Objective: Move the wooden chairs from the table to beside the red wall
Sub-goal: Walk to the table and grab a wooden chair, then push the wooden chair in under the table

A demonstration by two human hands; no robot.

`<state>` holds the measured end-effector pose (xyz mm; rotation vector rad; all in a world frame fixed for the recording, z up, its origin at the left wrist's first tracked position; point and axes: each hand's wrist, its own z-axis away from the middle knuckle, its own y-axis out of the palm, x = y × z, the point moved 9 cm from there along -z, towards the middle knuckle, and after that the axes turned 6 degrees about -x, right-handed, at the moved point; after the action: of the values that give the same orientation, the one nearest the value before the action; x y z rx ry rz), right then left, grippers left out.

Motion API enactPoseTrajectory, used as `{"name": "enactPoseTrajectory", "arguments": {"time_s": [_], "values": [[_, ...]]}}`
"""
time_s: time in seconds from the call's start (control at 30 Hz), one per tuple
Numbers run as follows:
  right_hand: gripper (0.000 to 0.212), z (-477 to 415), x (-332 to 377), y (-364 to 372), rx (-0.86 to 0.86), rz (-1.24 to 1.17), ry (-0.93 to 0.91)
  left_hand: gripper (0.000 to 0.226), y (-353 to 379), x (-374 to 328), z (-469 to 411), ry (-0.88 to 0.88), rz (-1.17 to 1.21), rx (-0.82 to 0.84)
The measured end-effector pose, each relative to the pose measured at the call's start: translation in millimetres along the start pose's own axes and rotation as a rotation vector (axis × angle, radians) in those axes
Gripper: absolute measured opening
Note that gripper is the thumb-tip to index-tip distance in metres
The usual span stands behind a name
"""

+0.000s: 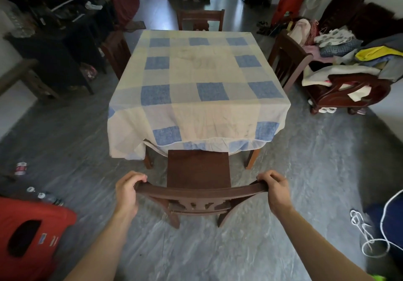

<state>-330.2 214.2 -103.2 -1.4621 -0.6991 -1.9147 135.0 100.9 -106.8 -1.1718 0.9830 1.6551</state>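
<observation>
A dark wooden chair (198, 171) stands at the near side of the table (196, 80), its seat partly out from under the blue-and-cream checked cloth. My left hand (127, 190) grips the left end of its top rail. My right hand (275, 190) grips the right end. Three more wooden chairs stand at the table: one at the far side (200, 18), one on the left (116, 51), one on the right (285, 62). No red wall shows in this view.
A red plastic object (30, 237) lies at the lower left, with small bottles (20, 168) on the floor beside it. A sofa piled with clothes (353, 62) lines the right wall. White cord (368, 235) lies at the lower right. Dark furniture (54, 40) fills the left.
</observation>
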Motion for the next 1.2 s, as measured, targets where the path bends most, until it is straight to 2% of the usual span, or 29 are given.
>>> {"name": "enactPoseTrajectory", "arguments": {"time_s": [0.1, 0.2, 0.27, 0.37, 0.47, 0.57, 0.63, 0.77, 0.97, 1.07, 1.2], "values": [[0.014, 4.0, 10.5, 1.4, 0.084, 0.051, -0.008, 0.016, 1.8, -9.9, 4.4, 0.073, -0.145, 0.063], [0.016, 5.3, 45.9, -4.5, 0.142, 0.033, -0.055, 0.028, 21.2, -57.4, 13.7, 0.305, -0.344, 0.194], [0.016, 1.0, 80.6, -15.3, 0.122, -0.074, -0.09, 0.025, 57.9, -104.0, 19.2, 0.373, -0.275, 0.272], [0.018, -5.6, 136.0, -43.2, 0.046, -0.183, -0.181, 0.023, 154.6, -149.7, 40.4, 0.311, -0.092, 0.418], [0.022, -16.1, 182.4, -94.0, -0.053, -0.248, -0.255, 0.022, 271.0, -152.0, 82.4, 0.242, -0.011, 0.598], [0.037, -30.8, 222.6, -172.4, -0.164, -0.289, -0.31, 0.025, 377.9, -138.0, 127.0, 0.134, 0.065, 0.739], [0.047, -42.2, 247.3, -232.1, -0.217, -0.325, -0.353, 0.04, 447.3, -131.8, 160.7, 0.111, 0.074, 0.842], [0.051, -78.0, 281.6, -346.6, -0.309, -0.343, -0.407, 0.047, 579.7, -115.8, 221.3, 0.107, 0.084, 0.997], [0.052, -157.5, 325.5, -470.9, -0.351, -0.298, -0.427, 0.038, 751.2, -101.1, 287.8, 0.108, 0.101, 1.003], [0.041, -207.3, 347.4, -512.5, -0.347, -0.279, -0.423, 0.037, 822.7, -98.2, 301.6, 0.091, 0.101, 0.994], [0.037, -284.6, 368.7, -549.4, -0.335, -0.278, -0.423, 0.038, 902.9, -94.7, 291.9, 0.093, 0.12, 0.946]]}}
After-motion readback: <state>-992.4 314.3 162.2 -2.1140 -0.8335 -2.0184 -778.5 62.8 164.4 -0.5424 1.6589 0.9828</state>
